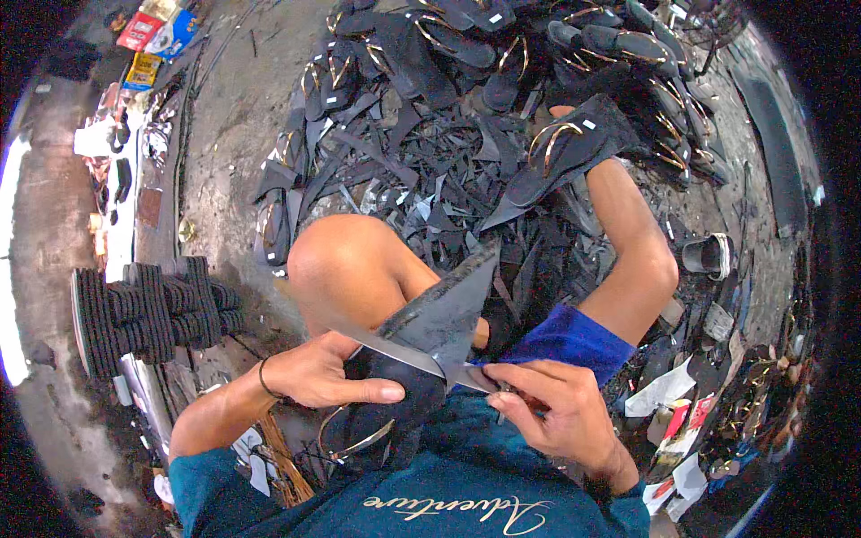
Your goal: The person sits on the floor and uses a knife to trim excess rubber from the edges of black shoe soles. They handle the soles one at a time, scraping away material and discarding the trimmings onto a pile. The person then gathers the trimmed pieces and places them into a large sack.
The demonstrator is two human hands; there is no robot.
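Observation:
My left hand [336,375] grips a black sandal [386,408] with a gold-trimmed strap, held in front of my shirt, the thumb lying along its top. A wide grey-black flap of sole sheet [448,314] sticks out past the sandal's edge, and a thin curved strip [399,350] peels away beside it. Pinched in my right hand [552,403] is a narrow flat blade [473,377], which looks like a knife. Its tip meets the sheet at the sandal's edge. The blade's far end is hidden by the fingers.
Beyond my bent knees lies a heap of dark offcuts [421,179]. Another untrimmed sandal [569,148] rests over my right foot, and a pile of sandals [430,45] lies farther off. Stacked black soles [152,309] stand at left; scraps and straps [744,403] lie at right.

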